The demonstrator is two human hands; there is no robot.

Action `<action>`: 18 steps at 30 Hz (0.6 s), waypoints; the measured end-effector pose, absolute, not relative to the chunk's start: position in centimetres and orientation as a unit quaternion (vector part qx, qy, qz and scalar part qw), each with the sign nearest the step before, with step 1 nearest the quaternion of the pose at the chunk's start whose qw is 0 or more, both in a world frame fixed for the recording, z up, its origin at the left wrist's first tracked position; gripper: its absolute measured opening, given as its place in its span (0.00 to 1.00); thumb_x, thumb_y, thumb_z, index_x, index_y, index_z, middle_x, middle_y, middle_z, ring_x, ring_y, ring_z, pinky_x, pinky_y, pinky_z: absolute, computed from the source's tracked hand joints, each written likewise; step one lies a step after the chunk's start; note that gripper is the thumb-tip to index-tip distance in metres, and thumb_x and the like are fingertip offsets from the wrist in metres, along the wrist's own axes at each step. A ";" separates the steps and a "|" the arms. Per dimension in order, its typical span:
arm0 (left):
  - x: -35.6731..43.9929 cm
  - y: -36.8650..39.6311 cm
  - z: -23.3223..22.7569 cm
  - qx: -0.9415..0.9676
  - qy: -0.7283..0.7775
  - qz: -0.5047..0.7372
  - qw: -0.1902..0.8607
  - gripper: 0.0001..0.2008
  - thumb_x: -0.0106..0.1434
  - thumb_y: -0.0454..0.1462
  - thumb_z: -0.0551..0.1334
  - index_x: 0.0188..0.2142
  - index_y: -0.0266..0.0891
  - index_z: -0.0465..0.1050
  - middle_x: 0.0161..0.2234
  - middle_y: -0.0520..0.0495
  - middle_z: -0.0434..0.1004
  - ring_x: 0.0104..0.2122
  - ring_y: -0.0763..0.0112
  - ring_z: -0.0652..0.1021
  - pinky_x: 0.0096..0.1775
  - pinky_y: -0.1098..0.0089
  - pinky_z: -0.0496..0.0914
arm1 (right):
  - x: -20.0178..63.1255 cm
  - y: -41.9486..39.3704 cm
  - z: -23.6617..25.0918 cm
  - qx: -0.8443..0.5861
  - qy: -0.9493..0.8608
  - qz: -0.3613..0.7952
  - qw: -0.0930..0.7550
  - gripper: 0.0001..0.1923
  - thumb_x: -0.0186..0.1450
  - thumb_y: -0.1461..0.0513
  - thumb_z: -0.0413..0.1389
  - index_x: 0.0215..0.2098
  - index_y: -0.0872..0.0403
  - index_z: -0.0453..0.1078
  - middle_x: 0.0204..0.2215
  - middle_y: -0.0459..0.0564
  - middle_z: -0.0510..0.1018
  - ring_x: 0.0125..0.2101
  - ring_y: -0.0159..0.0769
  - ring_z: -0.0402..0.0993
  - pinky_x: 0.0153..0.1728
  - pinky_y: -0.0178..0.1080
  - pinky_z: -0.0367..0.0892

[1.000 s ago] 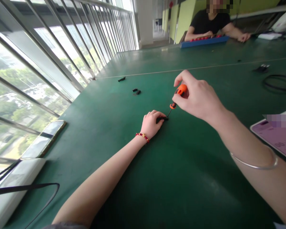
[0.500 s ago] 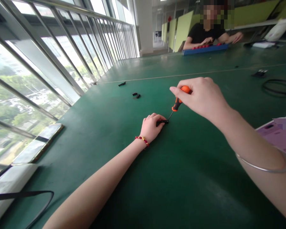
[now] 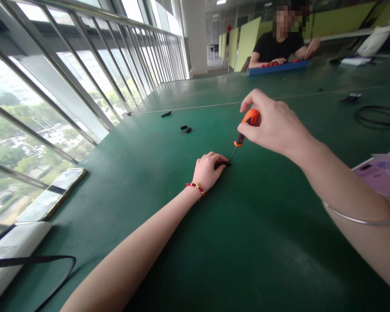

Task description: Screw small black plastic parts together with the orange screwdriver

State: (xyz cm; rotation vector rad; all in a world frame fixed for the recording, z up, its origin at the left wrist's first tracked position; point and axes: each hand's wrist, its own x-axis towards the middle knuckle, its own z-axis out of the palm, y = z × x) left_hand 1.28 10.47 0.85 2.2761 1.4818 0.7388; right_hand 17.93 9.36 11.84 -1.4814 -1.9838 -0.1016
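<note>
My left hand (image 3: 208, 170) is closed on a small black part (image 3: 225, 163), pinching it down against the green table (image 3: 169, 173). Its exact kind is too small to make out. My right hand (image 3: 274, 121) grips the rounded end of an orange and black screwdriver (image 3: 238, 138) between thumb and bent fingers, the index finger arched above the handle. The screwdriver leans, with its thin metal shaft (image 3: 233, 153) pointing down to the right end of the black part. Whether the tip sits in a screw cannot be seen.
Beyond my hands lie small black pieces (image 3: 186, 129) and another black piece (image 3: 166, 114). A phone (image 3: 56, 195) and a white box-like object (image 3: 17, 247) with a black strap lie left. Rightward are a black cable (image 3: 373, 116) and a purple item (image 3: 380, 177). Opposite, a person sits behind a blue tray (image 3: 277, 68).
My right hand's index finger has lifted and the fingers have shifted round the screwdriver's handle. The left hand keeps its hold on the black part. The person opposite has moved their hands slightly.
</note>
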 end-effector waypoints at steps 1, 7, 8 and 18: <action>1.3 10.5 0.8 0.798 0.519 0.259 0.164 0.08 0.60 0.33 0.60 0.39 0.42 0.76 0.40 0.49 0.75 0.43 0.64 0.73 0.46 0.64 0.68 | 18.0 9.4 11.8 -0.567 -0.756 -0.039 0.324 0.10 0.59 0.53 0.54 0.33 0.50 0.69 0.22 0.48 0.72 0.22 0.37 0.64 0.25 0.38 0.54; 1.3 10.6 0.8 0.798 0.518 0.259 0.167 0.08 0.60 0.33 0.60 0.39 0.43 0.76 0.39 0.49 0.75 0.42 0.64 0.74 0.45 0.64 0.68 | 18.1 9.6 11.8 -0.568 -0.756 -0.043 0.322 0.07 0.59 0.56 0.54 0.29 0.50 0.69 0.19 0.46 0.69 0.21 0.34 0.61 0.23 0.37 0.53; 1.2 10.6 0.8 0.799 0.516 0.260 0.167 0.08 0.60 0.33 0.60 0.39 0.43 0.75 0.39 0.49 0.75 0.42 0.64 0.74 0.45 0.64 0.68 | 18.1 9.6 11.8 -0.566 -0.757 -0.045 0.322 0.06 0.57 0.58 0.55 0.32 0.50 0.70 0.20 0.46 0.70 0.21 0.34 0.61 0.23 0.37 0.53; 1.2 10.5 0.8 0.798 0.519 0.256 0.167 0.08 0.60 0.33 0.60 0.39 0.43 0.75 0.40 0.49 0.75 0.43 0.63 0.73 0.47 0.62 0.67 | 18.4 9.6 12.2 -0.575 -0.763 -0.032 0.294 0.09 0.56 0.57 0.55 0.35 0.50 0.70 0.21 0.45 0.70 0.20 0.32 0.60 0.22 0.36 0.53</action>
